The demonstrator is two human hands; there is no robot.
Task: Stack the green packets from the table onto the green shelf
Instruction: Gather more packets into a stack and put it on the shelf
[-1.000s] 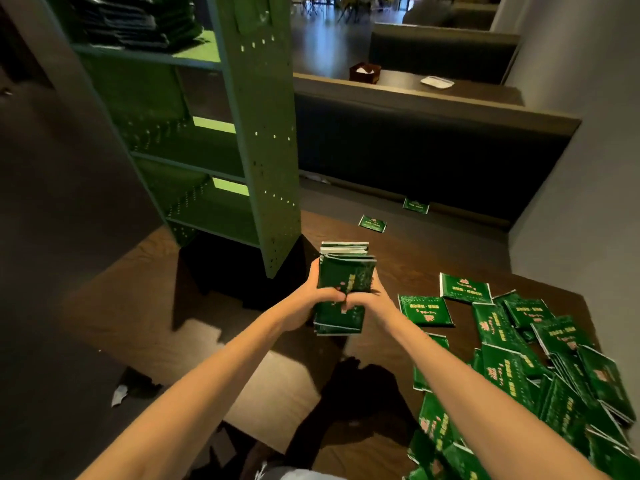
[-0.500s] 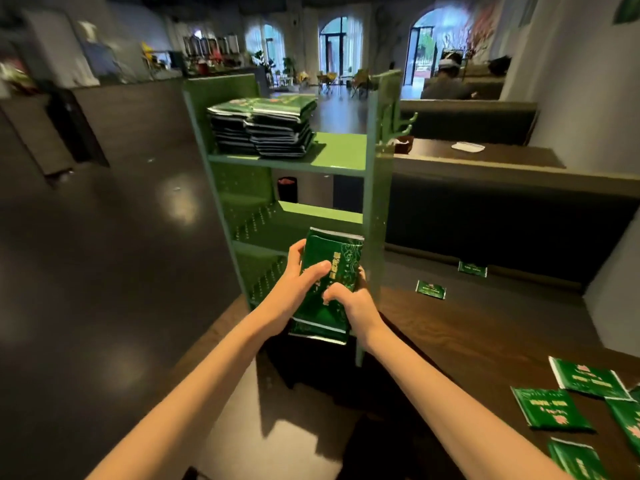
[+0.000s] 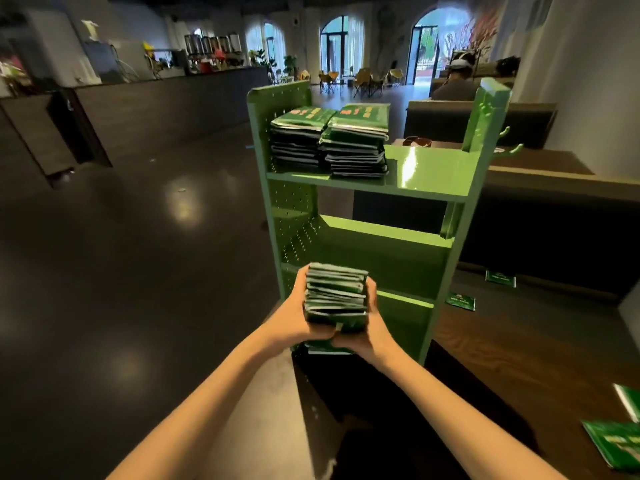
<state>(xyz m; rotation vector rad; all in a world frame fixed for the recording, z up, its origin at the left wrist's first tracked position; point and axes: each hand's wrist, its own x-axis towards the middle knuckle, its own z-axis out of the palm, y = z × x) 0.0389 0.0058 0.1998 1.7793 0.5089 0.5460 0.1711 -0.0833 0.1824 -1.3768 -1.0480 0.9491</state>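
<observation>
I hold a thick stack of green packets point(image 3: 335, 295) in front of the green shelf point(image 3: 429, 171), level with its lower tiers. My left hand point(image 3: 294, 317) grips the stack's left side and my right hand point(image 3: 363, 332) its right side and underside. Two tall piles of packets point(image 3: 329, 140) stand side by side on the left half of the top tier. The right half of that tier is bare. Loose packets point(image 3: 616, 445) lie on the wooden table point(image 3: 519, 358) at the lower right.
Two single packets point(image 3: 460, 301) lie on the table behind the shelf, by a dark booth backrest point(image 3: 554, 230). Dark shiny floor spreads to the left. A person sits far back beyond the booth. The shelf's middle tiers hold nothing.
My view has risen from the table to the whole shelf. Both hands have turned the stack flat and carried it up and forward, closer to the shelf.
</observation>
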